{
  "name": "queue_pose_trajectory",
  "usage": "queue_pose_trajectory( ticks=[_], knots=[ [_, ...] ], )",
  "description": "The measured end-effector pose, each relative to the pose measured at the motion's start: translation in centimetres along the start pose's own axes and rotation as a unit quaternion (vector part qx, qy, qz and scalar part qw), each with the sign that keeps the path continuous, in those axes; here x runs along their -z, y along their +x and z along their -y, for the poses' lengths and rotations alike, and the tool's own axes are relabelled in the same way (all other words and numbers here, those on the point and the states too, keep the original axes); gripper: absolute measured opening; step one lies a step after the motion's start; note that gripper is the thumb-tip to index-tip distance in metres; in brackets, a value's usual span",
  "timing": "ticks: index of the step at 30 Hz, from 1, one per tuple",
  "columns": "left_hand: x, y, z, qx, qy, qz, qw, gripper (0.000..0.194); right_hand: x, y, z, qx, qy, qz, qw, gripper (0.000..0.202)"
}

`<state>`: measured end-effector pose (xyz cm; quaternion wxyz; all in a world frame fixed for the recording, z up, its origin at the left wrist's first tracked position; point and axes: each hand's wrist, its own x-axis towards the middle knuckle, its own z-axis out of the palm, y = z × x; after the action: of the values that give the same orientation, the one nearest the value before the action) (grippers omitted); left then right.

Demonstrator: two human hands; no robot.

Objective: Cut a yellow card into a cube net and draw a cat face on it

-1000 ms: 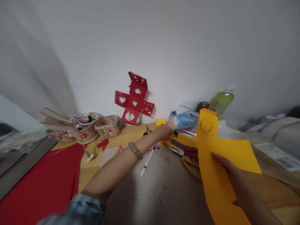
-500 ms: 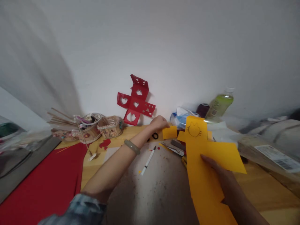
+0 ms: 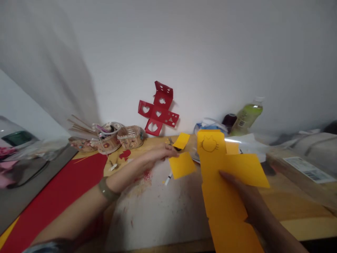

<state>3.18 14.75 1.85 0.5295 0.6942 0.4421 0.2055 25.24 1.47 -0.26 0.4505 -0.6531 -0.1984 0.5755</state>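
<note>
My right hand [image 3: 247, 193] grips a yellow paper cutout [image 3: 218, 196], a cross-shaped box net with tabs, thumb on the front and fingers hidden behind. A cat head with whiskers is drawn in dark line on its top panel. My left hand [image 3: 163, 153], with a bracelet on the wrist, pinches a small yellow paper square [image 3: 183, 165] at its corner above the white board. Just beyond these fingers is a second yellow square [image 3: 181, 140]; whether the hand touches it I cannot tell. A white pen [image 3: 168, 178] lies below the square, partly covered.
A red cut-out box net [image 3: 159, 110] leans on the wall. Decorated baskets [image 3: 131, 137] stand left, above red paper [image 3: 68, 186]. A green drink bottle [image 3: 247, 117] and a cardboard box [image 3: 297, 175] are at right. A white board [image 3: 155, 211] covers the middle of the table.
My left hand has drawn back toward me and left, bringing a yellow square over the board. The yellow cutout in my right hand has shifted slightly left. The view has moved a little.
</note>
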Motion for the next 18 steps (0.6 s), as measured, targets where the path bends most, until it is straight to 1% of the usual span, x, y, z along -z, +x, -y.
queue_pose_trajectory(
  ticks=[3,5,7,9,11,13,14,16,17,18],
  knots=[
    [-0.3,-4.2,2.4,0.024,0.03,0.069,0.997,0.011,-1.1,-0.5,-1.2,-0.015,-0.04,0.021,0.999,0.042],
    [-0.4,-6.3,4.1,0.041,0.046,0.1,0.993,0.011,-1.9,-0.5,-2.7,-0.006,-0.065,0.059,0.996,0.037],
    [-0.5,-7.8,5.8,0.048,0.06,0.106,0.991,0.011,-2.6,-0.3,-4.2,0.018,-0.118,0.094,0.988,0.036],
    [-0.5,-8.8,7.1,0.049,0.078,0.087,0.992,0.01,-3.3,-0.1,-5.4,0.077,-0.217,0.088,0.969,0.038],
    [-0.4,-9.4,8.0,0.044,0.098,0.058,0.992,0.009,-4.0,0.0,-6.1,0.141,-0.299,0.063,0.942,0.038],
    [-0.4,-9.8,8.4,0.039,0.124,0.025,0.991,0.008,-4.6,0.1,-6.4,0.186,-0.347,0.049,0.918,0.038],
    [-0.4,-9.8,8.4,0.038,0.139,0.011,0.99,0.008,-4.8,0.2,-6.5,0.206,-0.38,0.04,0.901,0.037],
    [-0.5,-9.8,8.2,0.039,0.167,-0.011,0.985,0.009,-4.9,0.6,-6.4,0.264,-0.458,0.005,0.849,0.033],
    [-0.6,-9.8,8.1,0.039,0.179,-0.017,0.983,0.009,-4.8,0.8,-6.3,0.31,-0.484,-0.013,0.818,0.034],
    [-0.7,-9.7,8.0,0.038,0.19,-0.021,0.981,0.009,-4.5,1.1,-6.2,0.356,-0.496,-0.026,0.792,0.039]
  ],
)
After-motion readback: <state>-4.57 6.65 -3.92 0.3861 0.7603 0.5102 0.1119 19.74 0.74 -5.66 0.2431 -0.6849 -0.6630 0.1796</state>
